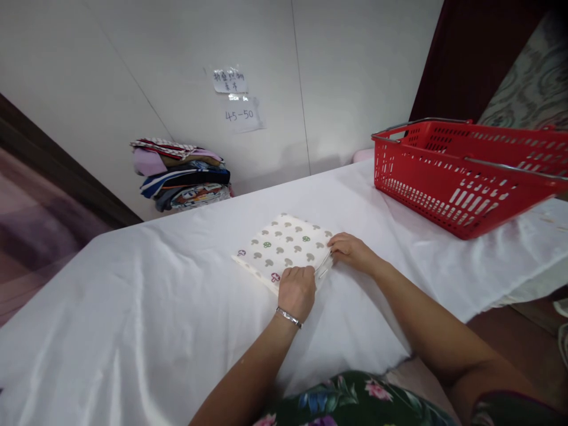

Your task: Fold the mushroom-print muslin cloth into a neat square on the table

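Cream fabric printed with taupe mushrooms, and a few in green and berry red, lies folded into a flat packet at the centre of the scene, where a person works with both hands on a white-draped tabletop point(190, 296). With the folded cloth point(290, 241) as the middle of the dial and twelve pointing away from the person, the left hand point(298, 291), a silver-coloured bracelet point(288, 318) at its wrist, closes on the near edge at about half past five. The right hand point(352, 251) pinches the corner at three o'clock, thumb and fingers drawn narrow. Pale, thin strands or layered edges show between the two; which they are is too small to tell. The cloth looks light, soft and limp, in no danger of breaking, though its layers would likely slide apart under a one-sided tug; the folded edges and corners, with every layer caught together, appear the surest hold. A red basket point(430, 171) stands well apart at two o'clock, a stack of folded textiles point(184, 171) lies at ten, and handwritten sheets point(244, 115) hang on the wall at eleven.
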Demonstrator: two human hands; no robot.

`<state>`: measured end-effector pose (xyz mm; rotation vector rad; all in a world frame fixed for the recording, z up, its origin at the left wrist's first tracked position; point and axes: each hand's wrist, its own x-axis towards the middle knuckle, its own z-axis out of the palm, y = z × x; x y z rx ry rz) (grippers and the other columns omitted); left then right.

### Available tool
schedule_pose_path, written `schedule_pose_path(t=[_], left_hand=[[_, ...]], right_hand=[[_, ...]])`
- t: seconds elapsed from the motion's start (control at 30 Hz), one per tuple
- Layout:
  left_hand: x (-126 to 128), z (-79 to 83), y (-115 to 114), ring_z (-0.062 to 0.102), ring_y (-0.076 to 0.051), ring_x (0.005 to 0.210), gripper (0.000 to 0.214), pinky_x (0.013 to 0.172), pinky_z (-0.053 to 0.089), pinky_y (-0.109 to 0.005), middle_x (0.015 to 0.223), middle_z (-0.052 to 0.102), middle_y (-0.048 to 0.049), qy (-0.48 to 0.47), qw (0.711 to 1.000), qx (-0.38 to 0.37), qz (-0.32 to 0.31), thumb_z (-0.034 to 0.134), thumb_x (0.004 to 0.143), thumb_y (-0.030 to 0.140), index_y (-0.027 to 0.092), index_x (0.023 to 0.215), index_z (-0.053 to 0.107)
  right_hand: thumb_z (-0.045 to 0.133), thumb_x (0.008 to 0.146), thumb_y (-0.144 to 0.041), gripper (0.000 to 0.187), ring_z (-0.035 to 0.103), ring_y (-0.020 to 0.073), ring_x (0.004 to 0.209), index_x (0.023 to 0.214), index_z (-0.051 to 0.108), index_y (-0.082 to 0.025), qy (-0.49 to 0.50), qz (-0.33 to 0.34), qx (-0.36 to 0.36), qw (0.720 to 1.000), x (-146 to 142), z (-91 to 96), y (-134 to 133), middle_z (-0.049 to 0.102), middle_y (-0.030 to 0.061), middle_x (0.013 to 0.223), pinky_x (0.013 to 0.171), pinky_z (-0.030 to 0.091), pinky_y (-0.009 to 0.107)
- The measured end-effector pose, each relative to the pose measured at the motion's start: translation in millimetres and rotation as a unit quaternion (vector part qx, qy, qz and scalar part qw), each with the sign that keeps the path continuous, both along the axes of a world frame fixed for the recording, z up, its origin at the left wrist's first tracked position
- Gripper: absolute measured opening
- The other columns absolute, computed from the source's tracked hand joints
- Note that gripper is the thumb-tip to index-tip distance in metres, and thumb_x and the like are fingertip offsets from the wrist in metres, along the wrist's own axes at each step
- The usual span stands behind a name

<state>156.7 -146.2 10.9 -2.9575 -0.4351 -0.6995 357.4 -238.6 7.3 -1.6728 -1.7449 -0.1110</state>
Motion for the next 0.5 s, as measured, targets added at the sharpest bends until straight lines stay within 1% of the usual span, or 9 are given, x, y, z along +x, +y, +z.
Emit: schedule_pose_path(t=[0.07, 0.13, 0.2, 0.27, 0.37, 0.5], left_hand=[[-0.2, 0.5, -1.0, 0.052, -0.019, 0.067, 0.010, 0.066, 0.036, -0.033, 0.065, 0.056, -0.0026, 0.010, 1.000, 0.003, -0.001, 0.049, 0.080, 0.010, 0.018, 0.079, 0.055], [-0.5, 1.4, -1.9, 0.053, -0.020, 0.069, 0.010, 0.066, 0.036, -0.033, 0.067, 0.057, -0.0030, 0.023, 1.000, 0.003, -0.003, 0.049, 0.080, 0.010, 0.018, 0.082, 0.056], [-0.7, 2.1, -2.6, 0.053, -0.020, 0.069, 0.011, 0.066, 0.036, -0.034, 0.068, 0.058, -0.0032, 0.035, 0.999, 0.002, 0.000, 0.048, 0.081, 0.011, 0.018, 0.081, 0.056], [-0.8, 2.4, -3.2, 0.053, -0.020, 0.070, 0.012, 0.066, 0.037, -0.034, 0.069, 0.058, -0.0034, 0.048, 0.999, -0.001, 0.005, 0.047, 0.082, 0.011, 0.018, 0.082, 0.056], [-0.8, 2.3, -3.8, 0.053, -0.020, 0.074, 0.013, 0.066, 0.038, -0.033, 0.075, 0.059, -0.0037, 0.068, 0.998, -0.012, 0.010, 0.046, 0.083, 0.011, 0.018, 0.085, 0.057], [-0.4, 0.7, -5.5, 0.053, -0.021, 0.077, 0.016, 0.066, 0.039, -0.033, 0.079, 0.059, -0.0042, 0.086, 0.996, -0.016, 0.010, 0.044, 0.084, 0.011, 0.018, 0.084, 0.057]], right_hand=[[0.055, 0.079, -0.015, 0.011, 0.058, 0.0191, 0.090, 0.073, 0.061, -0.022, 0.012, -0.014, -0.008, 1.000, 0.0, -0.6, -0.2, 0.065, 0.0039, 0.090, 0.078, 0.047, 0.035], [0.057, 0.077, -0.015, 0.008, 0.058, 0.0192, 0.088, 0.079, 0.061, -0.021, 0.019, -0.035, -0.019, 0.999, 0.1, -1.4, -0.1, 0.065, 0.0044, 0.090, 0.077, 0.047, 0.034], [0.057, 0.077, -0.014, 0.015, 0.058, 0.0198, 0.087, 0.089, 0.062, -0.021, 0.017, -0.045, -0.021, 0.999, 1.0, -3.2, 0.5, 0.065, 0.0049, 0.091, 0.077, 0.046, 0.035], [0.056, 0.077, -0.014, 0.020, 0.058, 0.0198, 0.089, 0.094, 0.062, -0.022, 0.007, -0.031, -0.017, 0.999, 2.9, -6.0, 1.5, 0.065, 0.0046, 0.092, 0.079, 0.046, 0.035], [0.055, 0.079, -0.013, 0.018, 0.057, 0.0187, 0.090, 0.089, 0.066, -0.023, -0.001, 0.000, -0.009, 1.000, 6.2, -10.6, 3.3, 0.066, 0.0039, 0.091, 0.081, 0.045, 0.033], [0.057, 0.078, -0.014, 0.017, 0.057, 0.0185, 0.090, 0.087, 0.067, -0.024, 0.018, 0.001, -0.004, 1.000, 7.4, -13.4, 3.5, 0.066, 0.0037, 0.092, 0.081, 0.047, 0.033]])
